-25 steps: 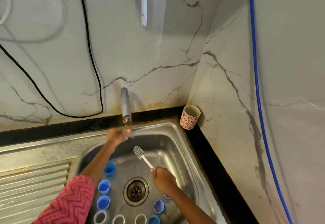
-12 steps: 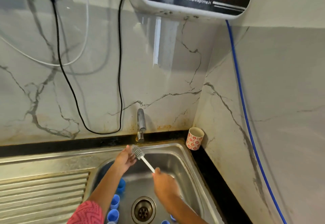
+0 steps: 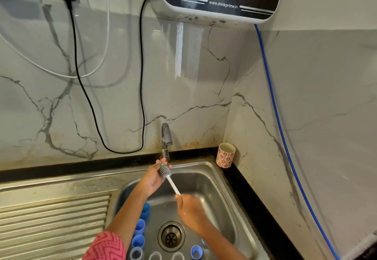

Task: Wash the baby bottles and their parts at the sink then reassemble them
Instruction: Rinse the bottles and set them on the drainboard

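Head view: bottle brush (image 3: 165, 171) held slantwise over the sink (image 3: 212, 180), bristle head up at the far rim directly beneath the tap (image 3: 166, 137), presumably so water can fall on the bristles, though no stream can be made out. Left hand (image 3: 152, 179) cupped around the bristle head, fingers (image 3: 162, 160) curled over its tip, likely to rub it clean. Right hand (image 3: 190, 211) clamped on the lower end of the white handle, fingers wrapped shut around it, steadying the slant. Blue bottle parts (image 3: 139, 227) standing open end up along the basin's left wall and near edge, around the drain (image 3: 171, 236), kept inside the basin within reach, seemingly waiting for scrubbing. Patterned cup (image 3: 225, 155) parked on the surface's far right corner, well clear of the basin.
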